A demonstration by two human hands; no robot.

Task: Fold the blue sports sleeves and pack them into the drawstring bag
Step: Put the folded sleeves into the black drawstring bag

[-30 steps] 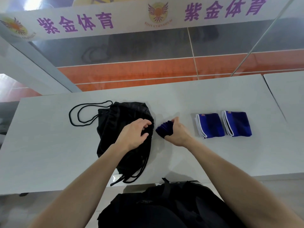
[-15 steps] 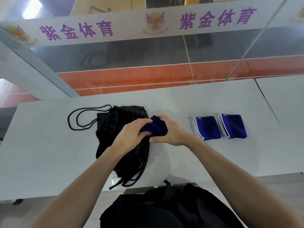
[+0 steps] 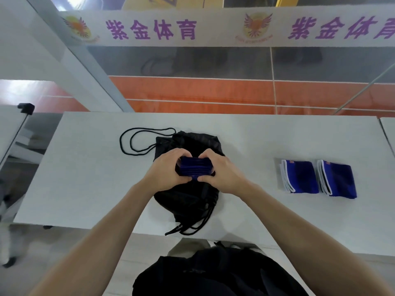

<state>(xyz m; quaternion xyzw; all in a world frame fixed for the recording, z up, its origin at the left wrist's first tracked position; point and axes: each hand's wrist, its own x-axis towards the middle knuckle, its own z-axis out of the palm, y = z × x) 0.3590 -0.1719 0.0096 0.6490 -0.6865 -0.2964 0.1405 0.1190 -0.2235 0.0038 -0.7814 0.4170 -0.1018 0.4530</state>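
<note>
White tabletop is filling mid-frame. Behind it a glass partition is carrying a white banner with purple characters, and an orange floor band is showing through the glass.

Black drawstring bag is lying crumpled on the table, left of centre. Its cord loops are trailing off the far-left corner, and more cord ends are reaching the near table edge.

Both hands are sitting over the bag's upper half. Left hand and right hand are gripping one folded blue sleeve between them, fingers curling over its far side, thumbs meeting at its near edge. The hands are blocking the bag mouth, so cannot tell whether the sleeve is partly inside.

Two more are lying flat on the table well to the right, just beside each other with white edges facing left: second folded sleeve and third folded sleeve.

Black fabric bundle is sitting below the near table edge, close to the camera. Neighbouring tabletop is butting in at far right. Black clamp is sitting on a slanted panel at far left.
</note>
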